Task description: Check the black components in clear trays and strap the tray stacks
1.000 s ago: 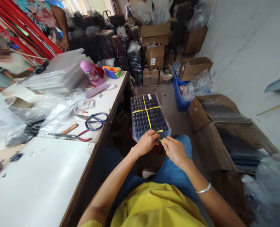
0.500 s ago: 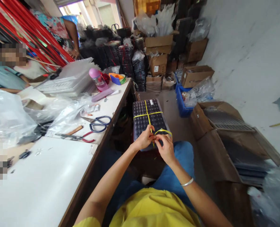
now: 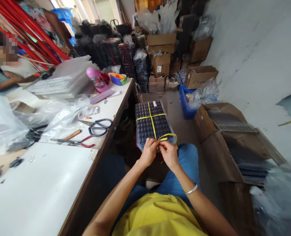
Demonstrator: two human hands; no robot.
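Note:
In front of my knees stands a stack of black, many-celled plastic trays (image 3: 142,127) under clear plastic. A yellow strap (image 3: 153,126) crosses over its top lengthwise and widthwise. My left hand (image 3: 149,152) pinches the strap at the stack's near edge. Right beside it, my right hand (image 3: 169,153) is closed on the same strap, fingertips almost touching those of the left. A loose loop of strap arches above my right hand. The exact spot where the strap ends meet is hidden by my fingers.
On the white table (image 3: 37,190) at left lie blue-handled scissors (image 3: 98,127), red-handled pliers (image 3: 74,142) and a pink bottle (image 3: 96,78). Open cardboard boxes (image 3: 221,154) and a blue crate (image 3: 188,108) stand at right. Stacked trays (image 3: 142,75) line the back. Another person (image 3: 3,80) sits at far left.
Both hands have come down to the stack's near edge, closer together on the strap. The loose loop now stands higher above my right hand. My view has shifted slightly.

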